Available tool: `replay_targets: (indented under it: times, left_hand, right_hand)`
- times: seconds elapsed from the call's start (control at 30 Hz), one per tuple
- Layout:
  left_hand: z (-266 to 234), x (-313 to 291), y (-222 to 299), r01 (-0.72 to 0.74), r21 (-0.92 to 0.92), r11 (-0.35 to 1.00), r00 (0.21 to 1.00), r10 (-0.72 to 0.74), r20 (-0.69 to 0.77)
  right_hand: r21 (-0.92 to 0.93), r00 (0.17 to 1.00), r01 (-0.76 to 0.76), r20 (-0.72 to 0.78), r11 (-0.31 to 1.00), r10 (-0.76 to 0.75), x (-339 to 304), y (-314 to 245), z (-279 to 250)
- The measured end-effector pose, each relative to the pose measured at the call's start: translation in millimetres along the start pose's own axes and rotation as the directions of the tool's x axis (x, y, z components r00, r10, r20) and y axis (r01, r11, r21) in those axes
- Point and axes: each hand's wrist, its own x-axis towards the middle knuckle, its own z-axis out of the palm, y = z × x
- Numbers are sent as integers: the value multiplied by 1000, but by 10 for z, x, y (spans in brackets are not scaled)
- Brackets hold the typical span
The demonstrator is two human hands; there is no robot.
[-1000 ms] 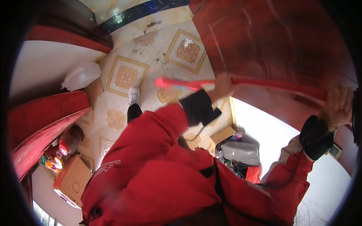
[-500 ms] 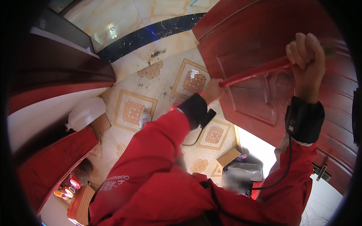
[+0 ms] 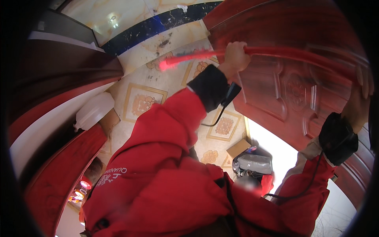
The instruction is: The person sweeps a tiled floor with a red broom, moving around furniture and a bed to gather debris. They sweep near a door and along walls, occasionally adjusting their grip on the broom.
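Note:
A long red-handled broom (image 3: 292, 53) runs from the right rim toward the far floor, its reddish, blurred head (image 3: 169, 63) low over the tiles. My left hand (image 3: 237, 57) is wrapped round the handle fairly near the head. Close to the picture's right rim, my right hand (image 3: 361, 85) holds the upper end; its fingers are partly dim there. Dark dirt (image 3: 164, 43) is scattered on the pale floor strip beyond the broom head. A crumpled white scrap (image 3: 182, 8) lies farther off, by the black marble band (image 3: 158, 25).
A carved red door (image 3: 296, 91) stands close on the right. At left are a dark red panel (image 3: 67, 67), a white plastic jug (image 3: 94, 110) and a red cabinet (image 3: 67, 177) with lit ornaments (image 3: 81, 191). Near my body sit a cardboard box (image 3: 238, 149) and a grey bag (image 3: 254, 163).
My left hand has moved forward and slightly right, my right hand down and outward, swinging the broom forward. The white scrap has gone from the patterned tile to the black band.

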Motion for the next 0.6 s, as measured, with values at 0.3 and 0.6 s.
replay_targets:
  times: [0.3,0.6]
  left_hand:
    - [-646,-799,-766,566,-129,814,789,-490,371]
    - [-662,458,-719,-65,222,973,984,26,176]
  right_hand:
    - [40,972,-211,-94,977,214,125,1015,492]
    - [126,875,349,-398,929,-275,-677,711,187]
